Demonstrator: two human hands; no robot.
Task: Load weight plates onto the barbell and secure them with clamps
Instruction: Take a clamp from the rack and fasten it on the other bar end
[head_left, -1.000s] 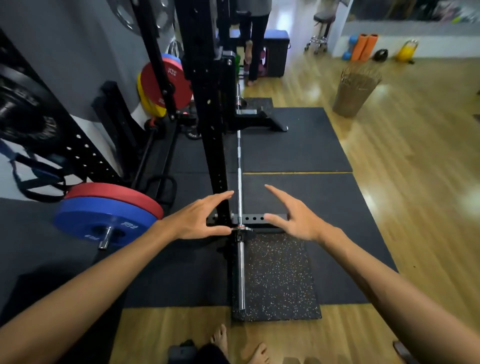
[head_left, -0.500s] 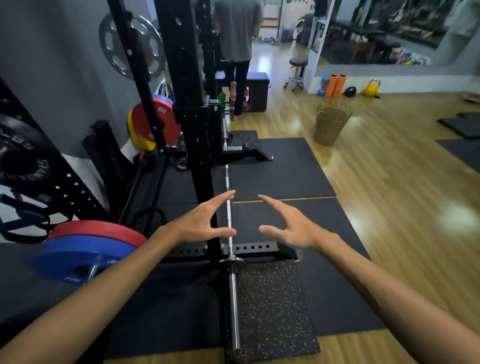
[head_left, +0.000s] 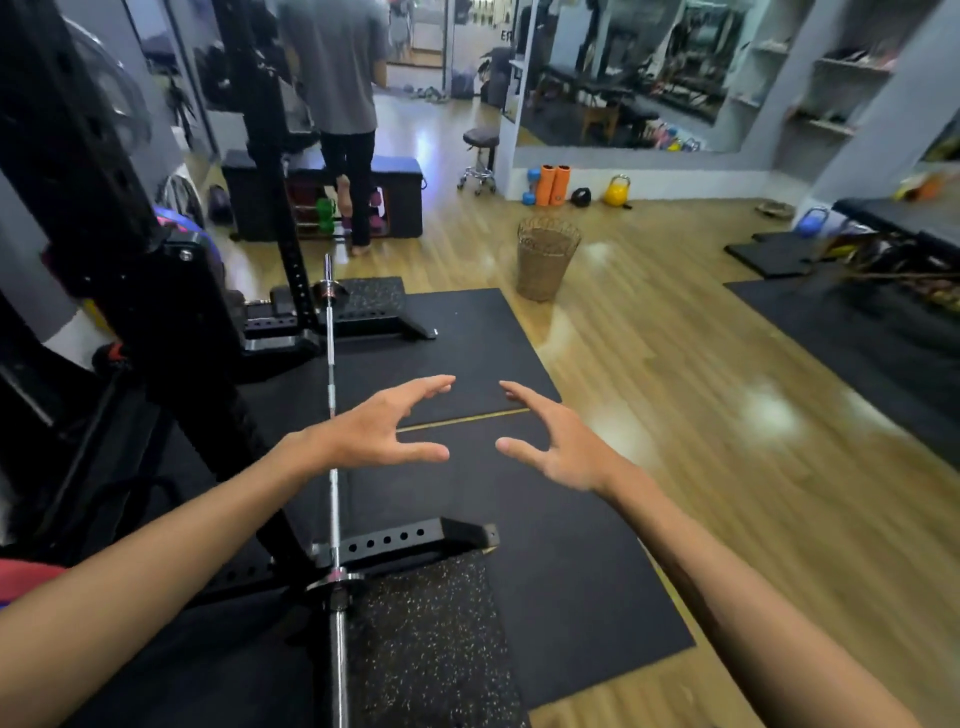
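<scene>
On the black rubber gym mat (head_left: 467, 322) the long chrome steel barbell (head_left: 333, 499) runs straight away, passing under the left hand (head_left: 376, 434); the right hand (head_left: 558, 447) is beside it. Both hands are spread and hold nothing.

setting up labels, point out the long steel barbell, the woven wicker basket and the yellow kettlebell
long steel barbell (head_left: 331, 364), head view, on the thin shaft beyond the hands
woven wicker basket (head_left: 545, 265), head view, on its front wall
yellow kettlebell (head_left: 616, 193), head view, on its round body
</scene>
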